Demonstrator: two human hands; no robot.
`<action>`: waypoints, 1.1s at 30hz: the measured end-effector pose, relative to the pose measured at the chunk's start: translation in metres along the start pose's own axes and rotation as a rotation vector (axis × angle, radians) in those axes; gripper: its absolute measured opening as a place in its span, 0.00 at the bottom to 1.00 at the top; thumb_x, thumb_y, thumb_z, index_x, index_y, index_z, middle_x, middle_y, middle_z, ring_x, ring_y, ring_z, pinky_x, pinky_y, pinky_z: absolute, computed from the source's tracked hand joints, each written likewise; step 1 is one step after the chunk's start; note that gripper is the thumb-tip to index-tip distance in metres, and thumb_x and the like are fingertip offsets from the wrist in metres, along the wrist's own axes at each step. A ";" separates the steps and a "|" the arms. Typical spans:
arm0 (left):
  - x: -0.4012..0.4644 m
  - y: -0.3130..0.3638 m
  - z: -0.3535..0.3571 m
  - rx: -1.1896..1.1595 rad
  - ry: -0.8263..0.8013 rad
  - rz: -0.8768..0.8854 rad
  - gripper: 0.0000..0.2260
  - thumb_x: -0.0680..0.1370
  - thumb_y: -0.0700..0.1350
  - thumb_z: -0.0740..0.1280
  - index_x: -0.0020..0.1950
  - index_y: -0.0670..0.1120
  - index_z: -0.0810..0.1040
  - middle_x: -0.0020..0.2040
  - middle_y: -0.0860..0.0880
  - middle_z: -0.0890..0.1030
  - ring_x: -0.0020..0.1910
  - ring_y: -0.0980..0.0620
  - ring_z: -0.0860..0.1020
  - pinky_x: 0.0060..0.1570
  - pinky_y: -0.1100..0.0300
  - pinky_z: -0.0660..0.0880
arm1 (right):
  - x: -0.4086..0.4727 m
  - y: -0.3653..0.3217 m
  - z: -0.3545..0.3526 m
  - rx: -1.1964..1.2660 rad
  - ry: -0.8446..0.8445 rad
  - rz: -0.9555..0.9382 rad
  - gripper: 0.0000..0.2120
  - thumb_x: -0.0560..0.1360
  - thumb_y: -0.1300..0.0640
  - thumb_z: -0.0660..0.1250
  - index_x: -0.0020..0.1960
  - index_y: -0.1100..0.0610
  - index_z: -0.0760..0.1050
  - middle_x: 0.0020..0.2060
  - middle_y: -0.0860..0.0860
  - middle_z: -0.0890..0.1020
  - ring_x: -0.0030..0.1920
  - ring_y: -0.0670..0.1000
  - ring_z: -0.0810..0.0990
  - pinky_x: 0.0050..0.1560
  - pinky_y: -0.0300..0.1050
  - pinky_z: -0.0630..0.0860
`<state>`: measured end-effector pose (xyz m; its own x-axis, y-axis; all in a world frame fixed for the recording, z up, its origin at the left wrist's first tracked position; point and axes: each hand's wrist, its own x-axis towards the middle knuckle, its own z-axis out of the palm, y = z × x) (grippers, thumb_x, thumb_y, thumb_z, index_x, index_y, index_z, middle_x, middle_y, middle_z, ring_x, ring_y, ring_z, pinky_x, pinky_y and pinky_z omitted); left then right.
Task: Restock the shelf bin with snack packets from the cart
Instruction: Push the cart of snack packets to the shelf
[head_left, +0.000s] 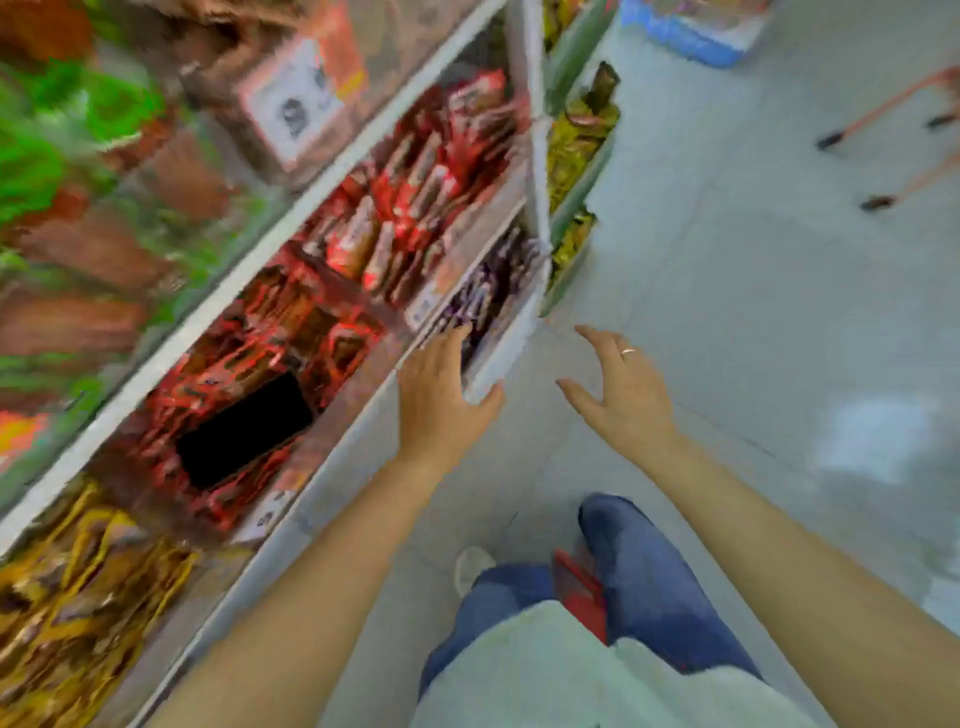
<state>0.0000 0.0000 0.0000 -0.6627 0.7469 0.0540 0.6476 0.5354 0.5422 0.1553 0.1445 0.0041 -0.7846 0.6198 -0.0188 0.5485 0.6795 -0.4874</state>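
Both hands are empty. The left hand (441, 384) has its fingers out straight, and its grip holds nothing — the fingertips reach the front edge of the shelf (498, 369), by the bin of purple packets (488, 291). I cannot tell if they touch it, since the picture is blurry. The right hand (618, 384) is spread wide with fingers a little bent, hanging in the air just beside the shelf over the floor (753, 291). It has a ring on one finger and holds nothing.

On the shelf, up from the left hand, sit red snack packets (410, 208) packed close in a bin. Nearer the person along the same shelf is another red pile with a dark hole (244, 431) in the middle — that bin looks like it needs filling. Yellow packets (78, 587) lie nearer still.

Away from the shelf, across the floor, thin legs of something orange (883, 124) show; it may be the cart, but I cannot be sure.

The packets should be light, soft and crinkly, and a bit slippery. It would be best to pinch one by its flat sealed edge, or hold a few by their sides, gently, so the snacks inside do not crush.
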 end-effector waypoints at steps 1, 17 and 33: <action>0.008 0.014 0.013 -0.029 -0.047 0.030 0.32 0.69 0.58 0.64 0.68 0.40 0.71 0.63 0.42 0.76 0.61 0.41 0.74 0.60 0.49 0.69 | -0.003 0.015 -0.005 0.023 0.017 0.070 0.28 0.74 0.44 0.65 0.69 0.56 0.68 0.58 0.58 0.78 0.55 0.61 0.78 0.49 0.54 0.75; 0.211 0.302 0.206 0.289 -0.370 0.470 0.28 0.69 0.52 0.70 0.67 0.42 0.72 0.63 0.43 0.76 0.59 0.40 0.75 0.62 0.46 0.66 | 0.043 0.321 -0.188 -0.124 0.069 0.589 0.26 0.76 0.48 0.64 0.71 0.56 0.66 0.64 0.57 0.74 0.62 0.59 0.73 0.60 0.52 0.67; 0.480 0.498 0.354 0.333 -0.515 0.625 0.29 0.77 0.55 0.62 0.75 0.47 0.59 0.72 0.48 0.66 0.68 0.47 0.66 0.66 0.54 0.62 | 0.249 0.543 -0.315 -0.168 0.044 0.685 0.26 0.78 0.47 0.61 0.73 0.54 0.64 0.66 0.54 0.73 0.63 0.56 0.73 0.62 0.49 0.65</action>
<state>0.1376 0.7651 -0.0007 0.0509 0.9842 -0.1696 0.9648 -0.0046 0.2628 0.3488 0.7915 0.0101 -0.2366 0.9426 -0.2358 0.9547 0.1804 -0.2368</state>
